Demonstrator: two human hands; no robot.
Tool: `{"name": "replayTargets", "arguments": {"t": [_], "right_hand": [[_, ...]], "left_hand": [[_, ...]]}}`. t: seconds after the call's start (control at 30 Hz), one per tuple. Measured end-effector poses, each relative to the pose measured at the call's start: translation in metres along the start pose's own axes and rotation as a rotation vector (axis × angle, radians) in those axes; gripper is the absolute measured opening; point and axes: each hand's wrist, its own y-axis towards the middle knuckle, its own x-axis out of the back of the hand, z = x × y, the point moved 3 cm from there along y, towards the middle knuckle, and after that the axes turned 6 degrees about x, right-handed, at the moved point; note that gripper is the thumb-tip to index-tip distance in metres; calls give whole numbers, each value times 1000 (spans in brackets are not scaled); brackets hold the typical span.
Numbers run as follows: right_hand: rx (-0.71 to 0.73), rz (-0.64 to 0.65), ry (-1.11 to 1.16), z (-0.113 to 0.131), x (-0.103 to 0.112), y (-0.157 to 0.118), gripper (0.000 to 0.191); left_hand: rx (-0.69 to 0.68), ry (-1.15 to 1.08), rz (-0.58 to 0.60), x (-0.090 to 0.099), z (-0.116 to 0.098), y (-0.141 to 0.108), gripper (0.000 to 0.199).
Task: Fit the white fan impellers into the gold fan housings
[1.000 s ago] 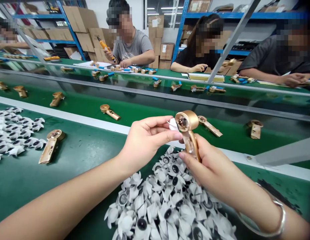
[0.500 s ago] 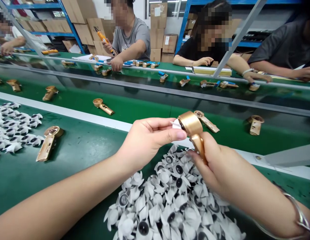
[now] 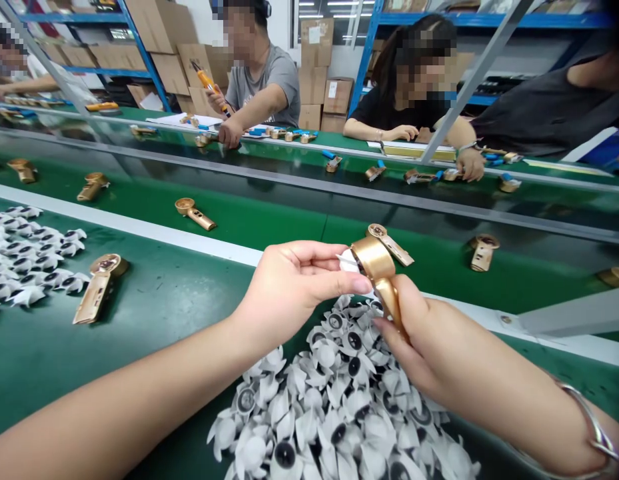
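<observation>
My right hand (image 3: pixel 414 327) is wrapped round the handle of a gold handheld fan body (image 3: pixel 373 259), its round head tipped toward my left. Between the thumb and fingers of my left hand (image 3: pixel 304 277) is a white fan blade (image 3: pixel 348 261), held against the open side of that round head. How far the blade sits inside is hidden. Below both hands lies a heaped pile of white fan blades (image 3: pixel 309 400), several showing dark round hubs. Another gold fan body (image 3: pixel 100 287) rests on the green table to the left, inner side up.
More white blades (image 3: pixel 29 257) lie in rows at the far left. A green conveyor belt (image 3: pixel 269 230) carries spaced gold fan parts (image 3: pixel 195 213) beyond a white edge strip. Grey posts (image 3: pixel 579 313) frame the bench. Co-workers (image 3: pixel 269 80) sit across, with cardboard boxes (image 3: pixel 316 43) behind.
Gold parts on the near belt have shifted left, and another enters at the right. My hands, still holding blade and fan body, moved slightly left. A co-worker's hand at right moved left.
</observation>
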Motion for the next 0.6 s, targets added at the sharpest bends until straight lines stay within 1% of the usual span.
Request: {"name": "replayTargets", "arguments": {"t": [0.1,0.17,0.2,0.27,0.3,0.37,0.4,0.43,0.47,0.5,0.57,0.6], "right_hand": [[-29,22,4,2,-3,-1,12],[-48,37,42,3,0,-2,11],[-48,55,95,4,3,-2,10],[-24,118,259,6,10,-2,7],[-2,155,357,7,14,-1,9],[37,199,555,6,23,3,19],[28,195,628,2,26,8,27],[-1,177,659,-4,28,15,35],[-43,153,620,-13,29,24,43],[-96,128,519,-24,28,34,49],[-197,93,213,-46,19,59,51],[-228,91,107,-56,12,73,49]], "left_hand": [[95,11,8,-2,1,-2,19],[104,43,14,0,0,-2,22],[90,72,31,1,-1,0,28],[20,174,74,3,-5,5,41],[-44,258,78,6,-8,8,43],[-198,445,47,11,-14,14,39],[-250,521,22,14,-17,17,36],[-261,587,6,18,-18,20,36],[-230,655,3,21,-18,23,39],[-173,740,3,24,-16,25,43],[-93,1006,13,26,-14,28,47],[-96,1164,37,25,-13,29,45]]}}
